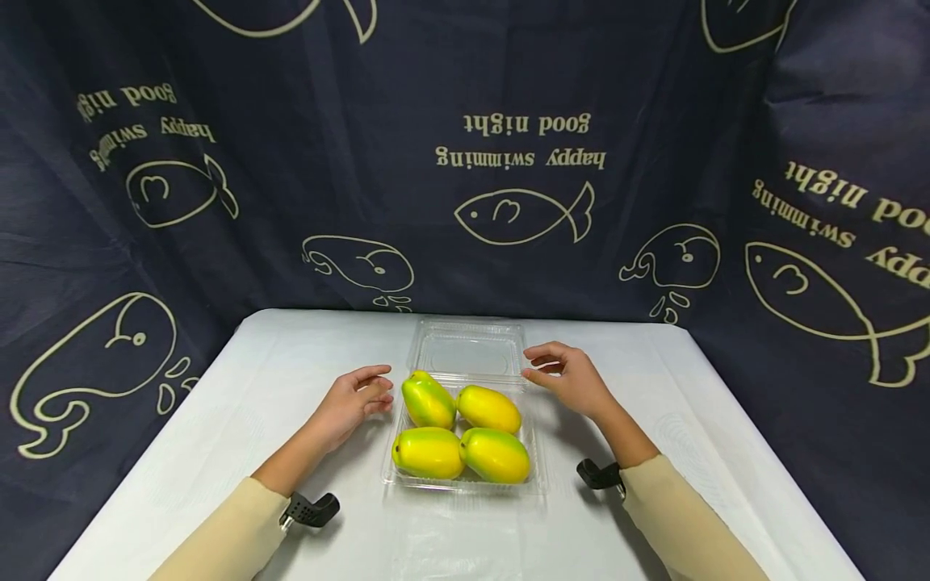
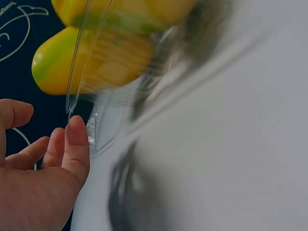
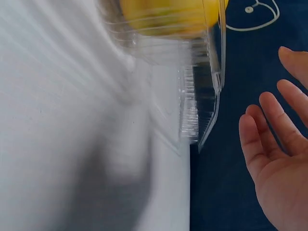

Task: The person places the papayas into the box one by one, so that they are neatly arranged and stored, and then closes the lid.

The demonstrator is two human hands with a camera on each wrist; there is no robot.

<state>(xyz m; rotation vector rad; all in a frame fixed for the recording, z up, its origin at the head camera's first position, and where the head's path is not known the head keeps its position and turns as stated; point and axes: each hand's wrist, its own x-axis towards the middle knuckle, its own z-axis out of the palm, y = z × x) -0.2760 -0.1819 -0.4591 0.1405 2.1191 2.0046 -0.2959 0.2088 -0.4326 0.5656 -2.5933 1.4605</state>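
A clear plastic clamshell box (image 1: 538, 464) sits on the table with its lid (image 1: 468, 355) folded back flat behind it. Inside the base lie several smooth yellow-green fruits, papaya- or mango-like in shape: two in front, such as the front left fruit (image 1: 429, 453), and two behind, such as the back right fruit (image 1: 490, 409). My left hand (image 1: 350, 410) hovers beside the box's left side, fingers loosely bent, holding nothing. On the other side, my right hand (image 1: 572, 379) is near the hinge and the lid's right edge, fingers relaxed, nothing held. Whether its fingertips touch the lid I cannot tell.
A white cloth covers the table (image 1: 276, 363). Dark blue curtain (image 1: 523, 274) with fish and whale drawings hangs behind and at both sides. Each wrist carries a black camera mount, including the left mount (image 1: 314, 510) and right mount (image 1: 598, 474).
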